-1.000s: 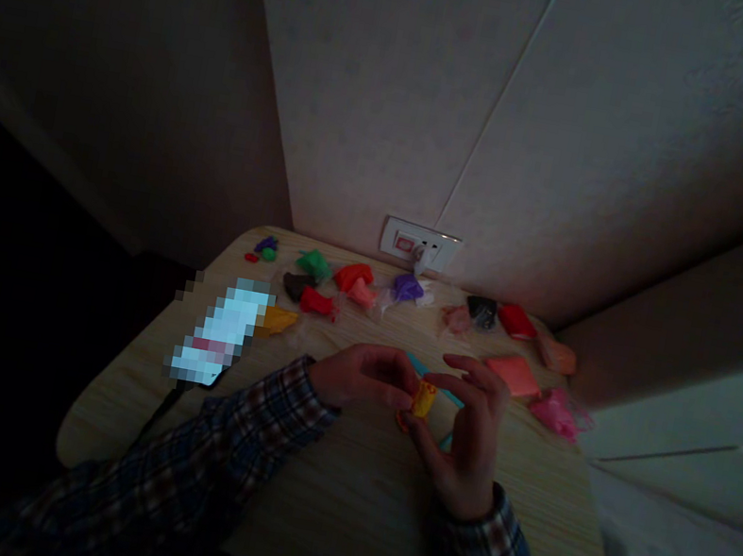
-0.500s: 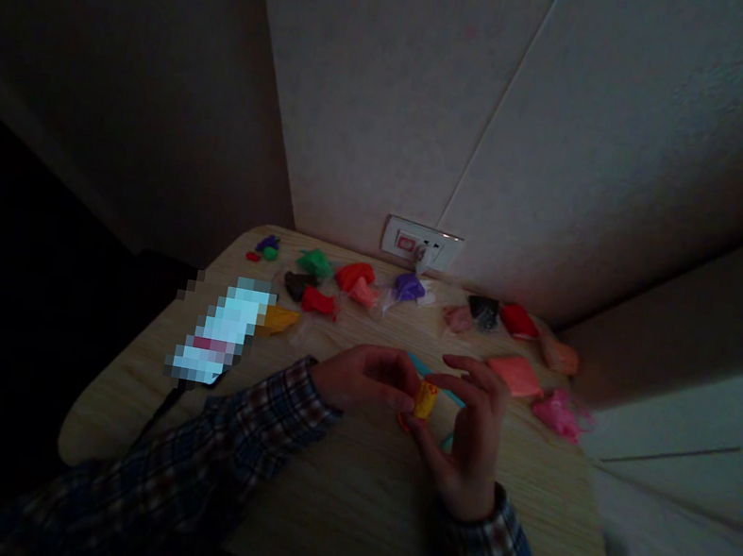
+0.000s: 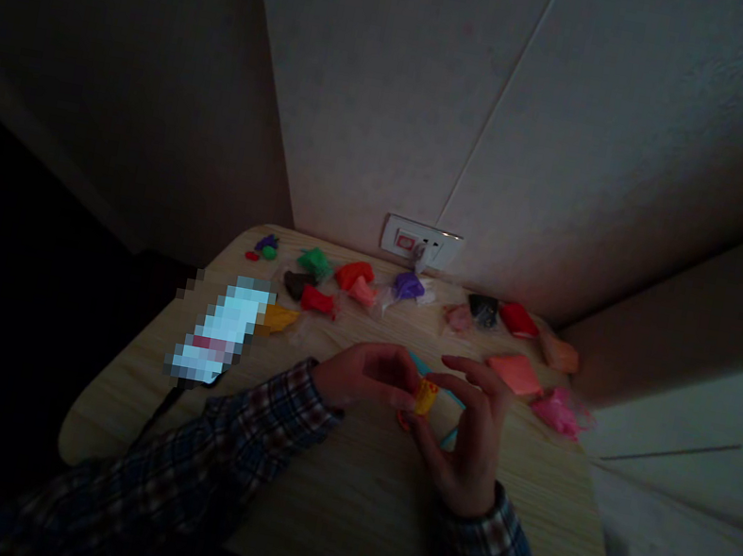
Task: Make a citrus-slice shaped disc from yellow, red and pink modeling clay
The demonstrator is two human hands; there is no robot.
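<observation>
A small yellow clay piece (image 3: 425, 397) with reddish marks near its top is held upright between my two hands. My left hand (image 3: 374, 378) pinches its left side with thumb and fingertips. From the right, my right hand (image 3: 470, 430) grips it between thumb and index finger, the other fingers raised. Just below the piece, an orange-red bit (image 3: 404, 420) shows, partly hidden by the fingers. Behind my hands lies a flat turquoise item (image 3: 424, 364), mostly covered, so its kind is unclear.
Bags of coloured clay line the back of the wooden table (image 3: 335, 483), among them a green one (image 3: 315, 261), a purple one (image 3: 408, 286) and a pink one (image 3: 558, 411). A blurred lit phone (image 3: 222, 333) lies left. Behind, the wall carries a socket (image 3: 421, 243).
Both hands stay almost in place around the yellow clay piece, with only a very slight shift of the fingers. Nothing else on the table has visibly moved.
</observation>
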